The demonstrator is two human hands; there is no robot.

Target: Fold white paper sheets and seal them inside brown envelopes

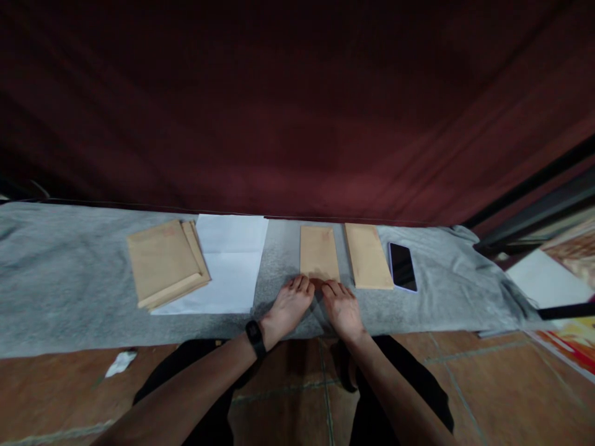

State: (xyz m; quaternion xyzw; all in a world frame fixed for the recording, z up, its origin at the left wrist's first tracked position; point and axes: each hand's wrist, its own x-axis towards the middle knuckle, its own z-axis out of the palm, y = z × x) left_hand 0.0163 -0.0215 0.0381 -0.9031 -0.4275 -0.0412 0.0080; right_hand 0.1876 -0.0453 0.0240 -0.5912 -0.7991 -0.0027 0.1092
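A brown paper envelope (319, 251) lies flat on the grey cloth in front of me. My left hand (292, 305), with a black band on its wrist, has its fingers curled over the envelope's near left corner. At the near right corner, the fingers of my right hand (343, 308) are bent in the same way. Both hands partly hide the near edge, and my thumbs are hard to make out. Just right of this envelope lies a stack of similar brown envelopes (369, 257).
A grey cloth (69, 272) covers the narrow surface. To the left, a pile of brown envelopes (162, 260) overlaps white paper sheets (232, 260). A phone (403, 267) lies right of the stack. Dark red fabric (297, 136) rises behind; a white scrap (121, 363) is on the tiled floor.
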